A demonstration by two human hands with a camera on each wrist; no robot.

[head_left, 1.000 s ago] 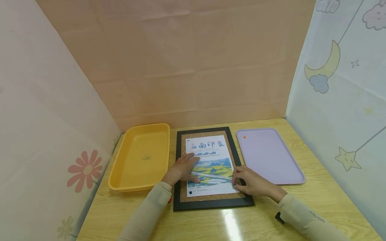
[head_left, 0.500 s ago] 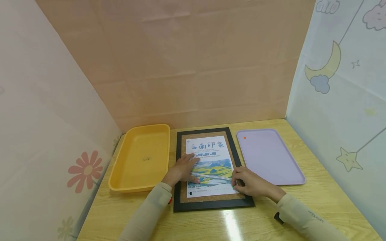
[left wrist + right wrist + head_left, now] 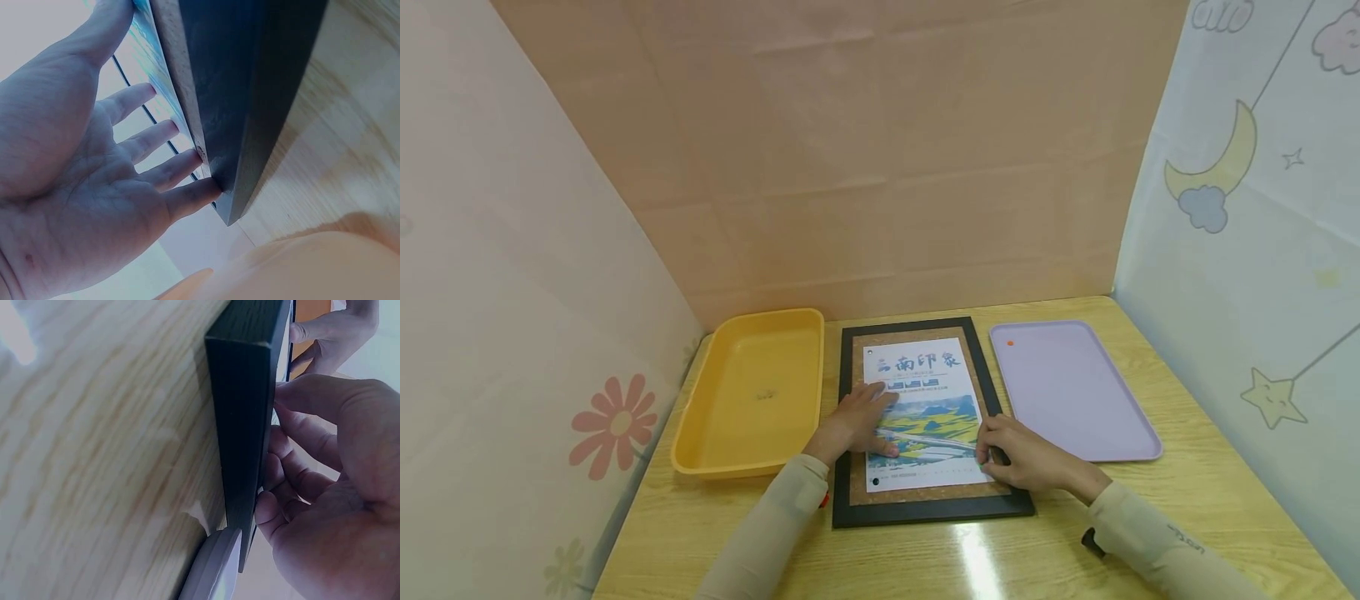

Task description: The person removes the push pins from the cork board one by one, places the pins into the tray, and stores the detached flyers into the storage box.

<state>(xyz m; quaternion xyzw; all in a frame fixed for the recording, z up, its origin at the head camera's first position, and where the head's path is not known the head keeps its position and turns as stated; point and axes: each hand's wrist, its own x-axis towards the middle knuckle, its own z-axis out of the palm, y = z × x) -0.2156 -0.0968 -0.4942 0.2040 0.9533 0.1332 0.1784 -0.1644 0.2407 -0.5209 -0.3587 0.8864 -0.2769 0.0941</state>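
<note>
A printed poster with a landscape picture and large characters lies on a black-framed cork board. My left hand rests on its left side with spread fingers; in the left wrist view those fingers reach over the frame's edge. At the poster's lower right corner my right hand pinches a small green thumbtack against the paper, mostly hidden by the fingertips. The right wrist view shows thumb and index finger together there, other fingers curled by the frame. A black thumbtack sits in the lower left corner, a pale one in the upper left.
A deep yellow tray stands left of the board. To the right, a shallow lilac tray holds an orange thumbtack near its far left corner. The wooden table is walled by hanging cloth at the back and sides.
Both hands keep their places on the poster, the right still pinching at the lower right corner. The head view has shifted very slightly.
</note>
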